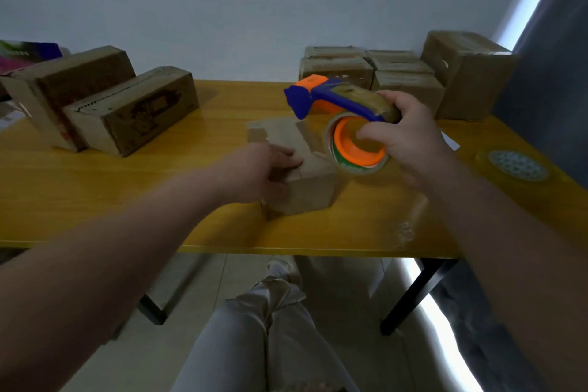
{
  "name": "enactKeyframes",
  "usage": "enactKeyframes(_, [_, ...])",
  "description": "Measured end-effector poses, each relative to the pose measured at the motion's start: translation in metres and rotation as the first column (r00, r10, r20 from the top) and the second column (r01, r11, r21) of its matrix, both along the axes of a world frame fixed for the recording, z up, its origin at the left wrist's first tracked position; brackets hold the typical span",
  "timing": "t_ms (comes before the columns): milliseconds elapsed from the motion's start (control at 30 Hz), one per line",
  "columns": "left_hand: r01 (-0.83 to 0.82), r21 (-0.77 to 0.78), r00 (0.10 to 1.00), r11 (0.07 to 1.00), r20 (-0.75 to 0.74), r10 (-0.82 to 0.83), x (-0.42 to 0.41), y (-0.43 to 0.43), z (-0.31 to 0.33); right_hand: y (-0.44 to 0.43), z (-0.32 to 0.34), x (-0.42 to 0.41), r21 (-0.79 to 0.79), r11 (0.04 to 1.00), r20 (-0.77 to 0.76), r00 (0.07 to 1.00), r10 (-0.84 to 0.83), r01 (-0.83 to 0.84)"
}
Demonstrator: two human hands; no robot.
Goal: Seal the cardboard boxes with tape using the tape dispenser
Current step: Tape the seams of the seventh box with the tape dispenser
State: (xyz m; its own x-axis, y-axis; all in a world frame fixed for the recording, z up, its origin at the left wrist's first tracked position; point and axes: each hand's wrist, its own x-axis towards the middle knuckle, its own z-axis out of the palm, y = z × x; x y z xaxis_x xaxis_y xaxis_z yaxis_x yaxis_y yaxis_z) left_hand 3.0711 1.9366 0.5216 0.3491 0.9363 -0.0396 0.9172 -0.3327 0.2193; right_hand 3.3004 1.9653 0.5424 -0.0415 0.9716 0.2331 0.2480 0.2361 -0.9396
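A small cardboard box (299,187) lies on the yellow table (159,200) in front of me, with a strip of tape along its top. My left hand (264,168) grips its near left corner, thumb down the side. My right hand (404,133) holds the blue and orange tape dispenser (321,98) by its handle, just above the box's right end. The tape roll on its orange hub (356,149) faces me and hangs by the box's right edge.
Two long cardboard boxes (127,111) lie at the back left. A stack of several boxes (401,76) stands at the back right against the wall. A round perforated cap (515,165) sits in the table at far right. My legs show below the table's front edge.
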Motion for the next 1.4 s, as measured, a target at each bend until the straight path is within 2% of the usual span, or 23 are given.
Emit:
enactKeyframes(67, [0.103,-0.043,0.993,0.994,0.059,-0.1,-0.009,-0.002,0.003,-0.002,0.002,0.003,-0.009,0.998,-0.011,0.998,0.062,-0.062])
enactKeyframes(167, [0.13,-0.036,0.984,0.991,0.124,-0.124,-0.014,-0.007,0.002,-0.005,0.002,0.005,-0.016,0.988,0.004,0.989,0.151,-0.151])
enactKeyframes(233, [0.03,-0.04,0.959,0.999,0.284,-0.017,-0.012,-0.008,0.003,-0.007,0.001,0.005,-0.009,0.982,0.011,0.982,0.19,-0.19])
enactKeyframes(267, [-0.084,-0.066,0.892,0.994,0.44,0.105,-0.01,-0.008,0.005,-0.008,0.0,0.004,-0.006,0.979,0.01,0.979,0.204,-0.203])
enactKeyframes(300, [-0.217,-0.137,0.748,0.967,0.613,0.255,-0.008,-0.009,0.009,-0.01,0.0,0.003,-0.005,0.977,0.005,0.977,0.214,-0.214])
enactKeyframes(333, [-0.317,-0.269,0.536,0.91,0.741,0.405,-0.007,-0.01,0.013,-0.011,0.0,0.002,-0.005,0.975,-0.002,0.975,0.222,-0.222])
enactKeyframes(367, [-0.335,-0.433,0.308,0.837,0.789,0.531,-0.008,-0.01,0.019,-0.013,0.0,0.001,-0.004,0.973,-0.005,0.973,0.23,-0.23])
enactKeyframes(400, [-0.275,-0.577,0.122,0.769,0.773,0.623,-0.009,-0.011,0.023,-0.013,0.0,0.001,0.0,0.971,-0.002,0.971,0.238,-0.238])
enactKeyframes(433, [-0.179,-0.675,0.0,0.716,0.728,0.686,-0.01,-0.012,0.026,-0.014,0.0,0.001,0.008,0.968,0.004,0.968,0.251,-0.251])
enactKeyframes(467, [-0.091,-0.73,-0.066,0.677,0.683,0.727,-0.011,-0.013,0.028,-0.014,0.001,0.001,0.018,0.965,0.01,0.965,0.263,-0.263])
enactKeyframes(500, [-0.032,-0.753,-0.09,0.658,0.657,0.748,-0.012,-0.015,0.028,-0.015,0.001,0.001,0.029,0.962,0.014,0.962,0.271,-0.271])
enactKeyframes(633, [-0.001,-0.721,-0.023,0.693,0.693,0.721,-0.007,-0.018,0.028,-0.018,0.003,0.003,0.052,0.96,0.071,0.96,0.272,-0.276])
enactKeyframes(700, [-0.068,-0.697,-0.001,0.714,0.716,0.699,-0.005,-0.02,0.028,-0.019,0.004,0.005,0.069,0.957,0.138,0.953,0.272,-0.283])
enactKeyframes(833, [-0.253,-0.614,0.136,0.748,0.743,0.655,-0.006,-0.022,0.026,-0.024,0.01,0.007,0.099,0.937,0.281,0.913,0.297,-0.335])
enactKeyframes(900, [-0.298,-0.585,0.171,0.754,0.745,0.645,-0.009,-0.023,0.026,-0.026,0.014,0.011,0.09,0.929,0.346,0.886,0.309,-0.359])
enactKeyframes(1000, [-0.363,-0.566,0.153,0.74,0.747,0.647,-0.017,-0.027,0.021,-0.031,0.02,0.025,0.078,0.924,0.43,0.849,0.308,-0.375])
enactKeyframes(1200, [-0.42,-0.596,0.079,0.685,0.728,0.681,-0.014,-0.038,-0.001,-0.036,0.014,0.042,-0.007,0.911,0.467,0.804,0.369,-0.413])
enactKeyframes(1400, [-0.514,-0.528,0.003,0.676,0.787,0.616,-0.013,-0.041,-0.025,-0.031,0.013,0.028,0.043,0.914,0.568,0.762,0.311,-0.404])
